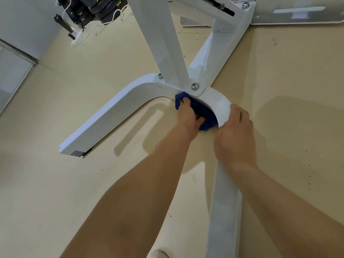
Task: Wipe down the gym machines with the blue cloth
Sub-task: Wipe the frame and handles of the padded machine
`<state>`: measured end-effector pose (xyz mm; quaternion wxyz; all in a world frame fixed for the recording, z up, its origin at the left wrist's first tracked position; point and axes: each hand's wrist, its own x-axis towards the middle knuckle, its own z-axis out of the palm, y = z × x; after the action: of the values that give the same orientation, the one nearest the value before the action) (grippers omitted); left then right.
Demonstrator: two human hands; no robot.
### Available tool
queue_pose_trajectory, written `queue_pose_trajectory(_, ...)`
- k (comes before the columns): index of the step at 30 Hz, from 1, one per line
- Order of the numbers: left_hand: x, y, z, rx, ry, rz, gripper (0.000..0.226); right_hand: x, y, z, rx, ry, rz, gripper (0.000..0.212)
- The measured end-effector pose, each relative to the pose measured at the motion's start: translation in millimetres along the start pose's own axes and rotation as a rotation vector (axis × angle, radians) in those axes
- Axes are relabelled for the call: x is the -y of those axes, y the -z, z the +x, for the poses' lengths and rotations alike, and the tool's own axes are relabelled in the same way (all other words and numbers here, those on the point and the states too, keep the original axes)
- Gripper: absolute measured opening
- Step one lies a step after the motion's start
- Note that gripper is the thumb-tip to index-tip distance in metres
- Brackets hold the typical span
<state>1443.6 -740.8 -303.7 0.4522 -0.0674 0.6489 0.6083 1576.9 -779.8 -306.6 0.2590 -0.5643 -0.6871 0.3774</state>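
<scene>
A white gym machine base [115, 116] spreads in a curved V over the beige floor, with a white upright bolted on at its bend. The blue cloth [204, 112] is bunched against the inner side of that bend. My left hand [188, 118] grips the cloth and presses it to the frame, thumb over the fabric. My right hand [235, 135] rests on the right leg of the base just beside the cloth, fingers curled over the top edge. Part of the cloth is hidden behind my left hand.
Two bolts [195, 86] hold the upright at the joint. A dark weight stack [96, 10] with white cords stands at the back left. A grey floor plate [297, 13] lies at the back right. A wall and a door frame [18, 53] run along the left.
</scene>
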Motion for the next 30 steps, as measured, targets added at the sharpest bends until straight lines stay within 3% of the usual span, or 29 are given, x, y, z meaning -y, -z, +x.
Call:
queue_pose_trajectory(3,19.4,3.1,-19.3,0.116,0.044,0.092,0.062,1.3,5.2,-0.6,0.037,-0.011,0.050,0.061)
queue_pose_trajectory(11,39.6,21.8,-88.0,0.342,-0.107,0.402,0.039,0.2,18.1,-7.1,0.069,-0.085,0.295,0.055)
queue_pose_trajectory(16,55.9,54.7,-136.1,0.387,-0.343,1.003,0.035,-26.5,58.2,-46.8,0.267,-0.094,0.229,0.053)
queue_pose_trajectory(19,53.7,72.2,-171.9,0.369,-0.406,1.374,0.042,-30.6,97.3,-86.2,0.342,-0.059,0.068,0.056)
queue_pose_trajectory(22,35.7,79.2,-217.7,0.439,-0.414,1.669,0.034,-24.5,144.1,-123.8,0.447,-0.118,0.037,0.059)
queue_pose_trajectory(25,10.0,64.1,-261.7,0.458,-0.438,1.594,0.030,-5.7,186.5,-143.2,0.528,-0.121,0.031,0.065)
queue_pose_trajectory(29,-17.9,31.8,-327.9,0.480,-0.488,1.384,0.028,57.7,257.3,-160.0,0.497,-0.124,0.183,0.046)
queue_pose_trajectory(30,-25.1,23.8,-345.5,0.468,-0.462,1.295,0.028,72.3,273.0,-164.5,0.484,-0.117,0.195,0.053)
